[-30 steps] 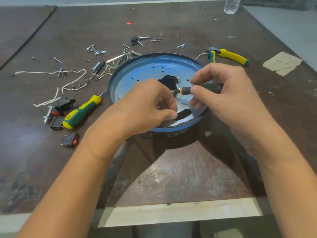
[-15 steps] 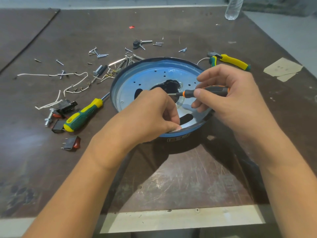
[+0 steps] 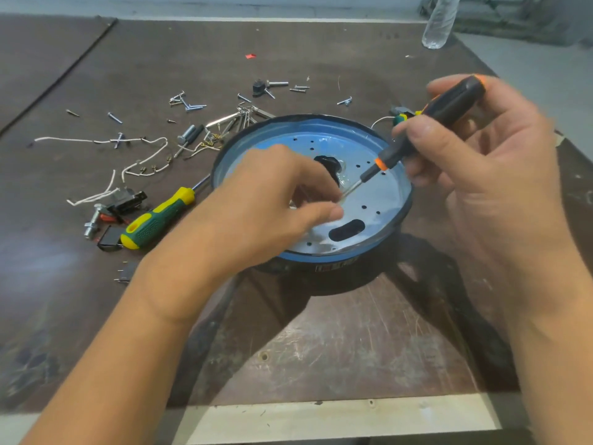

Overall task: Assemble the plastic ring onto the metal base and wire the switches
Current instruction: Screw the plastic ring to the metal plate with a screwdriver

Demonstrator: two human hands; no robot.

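Made out a small label [image 3: 337,267] on the near outer wall of the metal base [image 3: 382,200], too blurred to read. Sat in the middle of the counter [image 3: 321,332], round and shallow like a dish, shiny pale blue inside and dark along the outer edge, pierced by many small holes, one oblong slot near the front and one dark irregular opening at the centre. Gripped a small screwdriver [image 3: 433,123], black with an orange collar, in the right hand [image 3: 475,162], slanted down with its tip near the centre of the base. Held the left hand [image 3: 266,203] over that same spot, fingers curled and thumb against forefinger; could not tell whether anything was pinched there. Counted two screwdrivers in all, the green and yellow screwdriver [image 3: 157,220] lying left of the base; at least three dark switches [image 3: 128,200] near its handle; several white wires [image 3: 96,141]; many loose screws [image 3: 187,106] farther back; one clear bottle [image 3: 438,24] at the far edge.
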